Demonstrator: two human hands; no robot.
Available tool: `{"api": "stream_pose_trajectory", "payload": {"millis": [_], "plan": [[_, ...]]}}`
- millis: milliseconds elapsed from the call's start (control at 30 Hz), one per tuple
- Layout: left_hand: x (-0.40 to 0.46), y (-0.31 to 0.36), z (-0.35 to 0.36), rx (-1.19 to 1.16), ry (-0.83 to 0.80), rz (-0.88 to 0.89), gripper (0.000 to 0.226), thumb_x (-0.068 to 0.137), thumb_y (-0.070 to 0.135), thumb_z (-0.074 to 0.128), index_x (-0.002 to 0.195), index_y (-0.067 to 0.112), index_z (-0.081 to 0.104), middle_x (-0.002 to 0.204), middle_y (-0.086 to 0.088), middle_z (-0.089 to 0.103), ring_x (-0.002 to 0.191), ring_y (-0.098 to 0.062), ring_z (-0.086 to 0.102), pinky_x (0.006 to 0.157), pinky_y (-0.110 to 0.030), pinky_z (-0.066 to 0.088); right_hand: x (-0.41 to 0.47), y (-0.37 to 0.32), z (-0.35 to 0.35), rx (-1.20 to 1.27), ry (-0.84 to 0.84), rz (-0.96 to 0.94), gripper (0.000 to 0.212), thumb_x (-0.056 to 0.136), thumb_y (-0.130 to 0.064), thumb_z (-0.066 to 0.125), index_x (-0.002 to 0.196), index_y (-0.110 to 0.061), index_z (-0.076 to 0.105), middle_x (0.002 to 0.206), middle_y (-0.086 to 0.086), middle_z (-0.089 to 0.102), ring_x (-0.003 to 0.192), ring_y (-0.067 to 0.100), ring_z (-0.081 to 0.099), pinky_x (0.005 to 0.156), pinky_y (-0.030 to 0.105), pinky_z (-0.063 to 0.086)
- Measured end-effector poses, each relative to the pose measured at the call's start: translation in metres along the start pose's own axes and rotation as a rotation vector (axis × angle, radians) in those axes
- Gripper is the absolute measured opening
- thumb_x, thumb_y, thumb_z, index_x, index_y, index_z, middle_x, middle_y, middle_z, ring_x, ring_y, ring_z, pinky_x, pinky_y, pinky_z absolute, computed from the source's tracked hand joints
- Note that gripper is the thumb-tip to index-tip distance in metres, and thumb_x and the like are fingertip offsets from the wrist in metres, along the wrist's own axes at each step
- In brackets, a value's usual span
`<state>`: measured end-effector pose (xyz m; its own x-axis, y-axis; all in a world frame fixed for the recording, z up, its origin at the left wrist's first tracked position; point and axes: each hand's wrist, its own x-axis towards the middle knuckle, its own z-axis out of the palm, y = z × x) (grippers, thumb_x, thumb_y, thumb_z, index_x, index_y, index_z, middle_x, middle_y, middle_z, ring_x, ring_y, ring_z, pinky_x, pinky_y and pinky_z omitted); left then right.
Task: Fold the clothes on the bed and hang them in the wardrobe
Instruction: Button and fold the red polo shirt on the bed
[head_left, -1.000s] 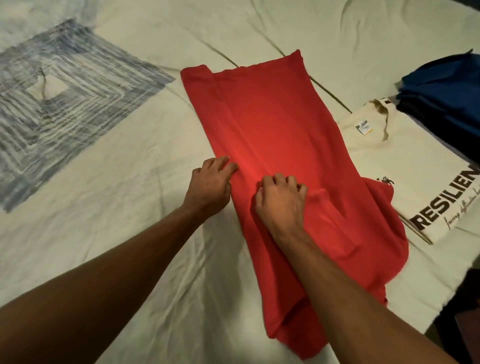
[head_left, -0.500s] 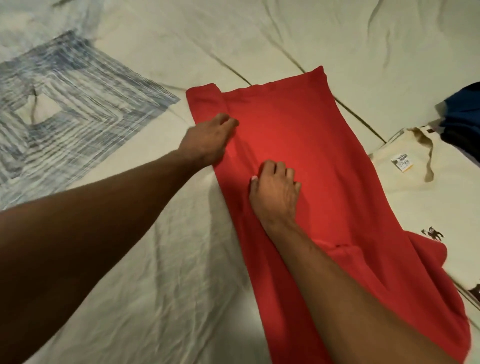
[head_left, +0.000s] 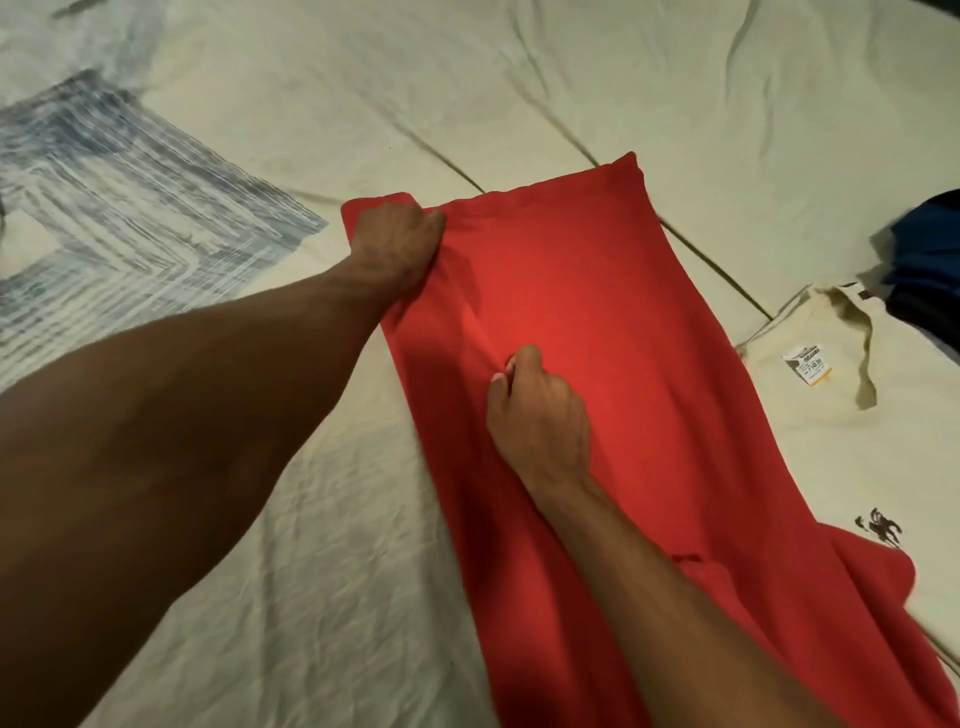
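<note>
A red garment (head_left: 623, 322), folded lengthwise into a long strip, lies on the cream bed sheet (head_left: 311, 597). My left hand (head_left: 400, 244) grips its far left corner with curled fingers. My right hand (head_left: 540, 415) rests near the strip's middle, its fingertips pinching a ridge of the red fabric. The near end of the garment runs out of view at the bottom right.
A cream T-shirt (head_left: 857, 441) with a neck label and a small dark logo lies to the right, partly under the red garment. Dark blue clothes (head_left: 930, 260) sit at the right edge. A blue-grey square pattern (head_left: 130, 208) marks the sheet at the left.
My left hand slid up the garment's left edge to the far corner and closed on it. My right hand moved slightly up and now pinches the fabric. The view shifted forward.
</note>
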<state>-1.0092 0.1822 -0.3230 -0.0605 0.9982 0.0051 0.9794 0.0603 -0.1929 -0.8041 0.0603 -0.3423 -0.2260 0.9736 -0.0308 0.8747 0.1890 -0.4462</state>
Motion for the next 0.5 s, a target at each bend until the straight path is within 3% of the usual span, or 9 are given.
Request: {"api": "stream_pose_trajectory", "payload": {"millis": [133, 200, 300, 400, 500], "plan": [[0.008, 0.016, -0.002, -0.134, 0.166, 0.044, 0.023, 0.094, 0.011, 0.044, 0.116, 0.005, 0.050, 0.107, -0.019, 0.059, 0.090, -0.042, 0.059, 0.064, -0.041, 0.035, 0.001, 0.006, -0.007, -0.034, -0.042, 0.050, 0.028, 0.101, -0.034, 0.045, 0.120, -0.013, 0.046, 0.097, 0.019, 0.068, 0.095, 0.043, 0.065, 0.071, 0.044, 0.047], [0.009, 0.020, 0.006, -0.243, 0.156, 0.054, 0.027, 0.094, 0.013, 0.044, 0.120, 0.006, 0.048, 0.110, -0.019, 0.057, 0.094, -0.041, 0.058, 0.064, -0.041, 0.038, -0.002, 0.008, -0.008, -0.046, -0.050, 0.069, 0.029, 0.102, -0.035, 0.044, 0.121, -0.014, 0.045, 0.099, 0.018, 0.068, 0.096, 0.042, 0.065, 0.072, 0.043, 0.047], [0.003, 0.022, 0.022, -0.351, 0.084, -0.057, 0.041, 0.096, 0.021, 0.046, 0.136, 0.012, 0.041, 0.126, -0.017, 0.054, 0.112, -0.041, 0.052, 0.083, -0.050, 0.047, -0.006, 0.012, -0.007, -0.079, -0.048, 0.105, 0.032, 0.102, -0.041, 0.042, 0.120, -0.014, 0.044, 0.099, 0.017, 0.069, 0.096, 0.041, 0.066, 0.071, 0.042, 0.045], [-0.012, 0.023, 0.039, -0.417, 0.014, -0.128, 0.063, 0.101, 0.046, 0.038, 0.155, 0.019, 0.022, 0.157, -0.010, 0.033, 0.142, -0.035, 0.030, 0.112, -0.056, 0.026, -0.010, 0.012, -0.005, -0.116, -0.038, 0.130, 0.035, 0.102, -0.047, 0.039, 0.116, -0.015, 0.043, 0.098, 0.016, 0.069, 0.096, 0.040, 0.066, 0.066, 0.041, 0.038], [-0.025, 0.016, 0.057, -0.438, -0.089, -0.150, 0.073, 0.100, 0.065, 0.023, 0.160, 0.028, 0.005, 0.168, 0.001, 0.002, 0.154, -0.023, -0.003, 0.121, -0.056, -0.003, -0.018, 0.017, -0.004, -0.200, -0.061, 0.117, 0.036, 0.104, -0.047, 0.035, 0.119, -0.016, 0.041, 0.102, 0.015, 0.069, 0.098, 0.039, 0.066, 0.070, 0.041, 0.043]]}}
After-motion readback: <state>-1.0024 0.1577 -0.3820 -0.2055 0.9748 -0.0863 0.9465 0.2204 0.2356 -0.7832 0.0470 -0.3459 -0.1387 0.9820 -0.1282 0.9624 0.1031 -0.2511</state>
